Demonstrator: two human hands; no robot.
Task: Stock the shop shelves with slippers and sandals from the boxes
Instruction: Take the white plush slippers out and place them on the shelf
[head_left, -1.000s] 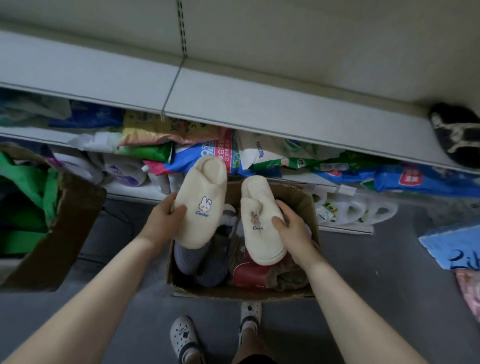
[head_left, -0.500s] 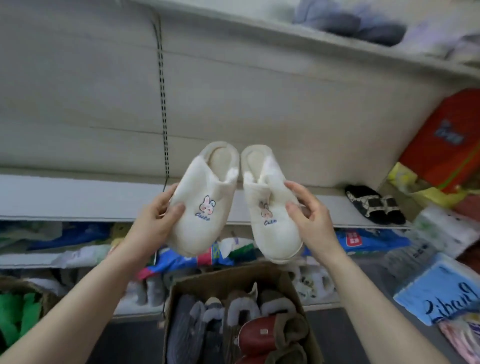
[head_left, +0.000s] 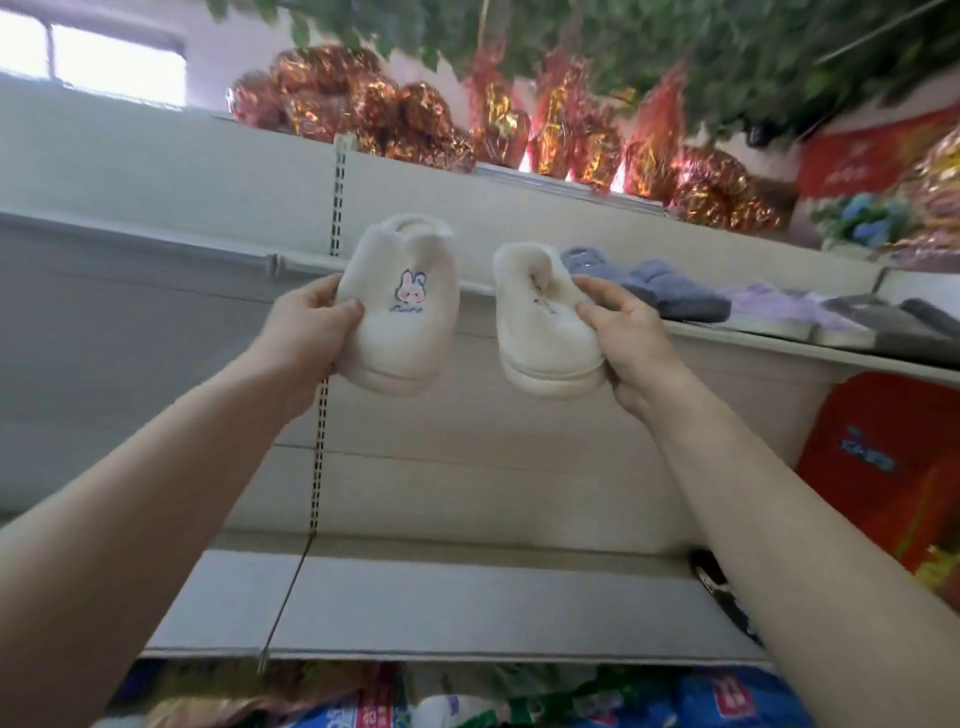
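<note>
I hold a pair of cream fluffy slippers with a small rabbit patch, raised in front of the upper shelf (head_left: 727, 340). My left hand (head_left: 306, 327) grips the left slipper (head_left: 402, 312) at its side, toe pointing down. My right hand (head_left: 626, 338) grips the right slipper (head_left: 540, 322), which is tilted and close to the shelf edge. The two slippers hang a little apart. The box is out of view.
Blue-grey slippers (head_left: 649, 286), lilac ones (head_left: 779, 309) and dark grey ones (head_left: 893, 325) lie in a row on the upper shelf to the right. A bare white shelf (head_left: 441, 608) runs below, with a black sandal (head_left: 722, 592) behind my right arm. Foil decorations (head_left: 415, 119) sit on top.
Both hands have lifted the slippers out of the box up to the upper shelf and drawn them apart. My view has swung upward, so the box is gone from sight.
</note>
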